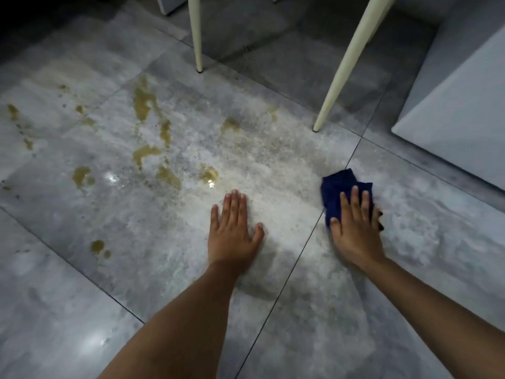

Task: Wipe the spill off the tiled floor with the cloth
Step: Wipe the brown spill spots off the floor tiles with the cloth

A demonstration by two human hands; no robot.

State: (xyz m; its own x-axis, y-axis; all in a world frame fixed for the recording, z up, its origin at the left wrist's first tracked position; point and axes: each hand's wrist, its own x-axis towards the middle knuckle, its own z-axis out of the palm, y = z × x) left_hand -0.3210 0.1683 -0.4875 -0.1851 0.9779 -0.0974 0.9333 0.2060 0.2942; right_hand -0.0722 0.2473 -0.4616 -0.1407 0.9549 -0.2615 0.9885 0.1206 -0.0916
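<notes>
A yellowish-brown spill (144, 151) lies in several patches and puddles across the grey tiled floor (82, 296), mostly left of centre, with small dark specks around it. My left hand (232, 231) rests flat on the floor, palm down, fingers together, holding nothing, just below a small puddle (209, 175). My right hand (355, 228) presses flat on a crumpled dark blue cloth (338, 184), which lies on the tile to the right of a grout line, apart from the spill patches.
Two cream furniture legs (196, 34) (347, 64) stand on the floor behind the spill. A pale grey block of furniture (459, 110) fills the right side. A smaller spill spot (98, 247) lies at the lower left.
</notes>
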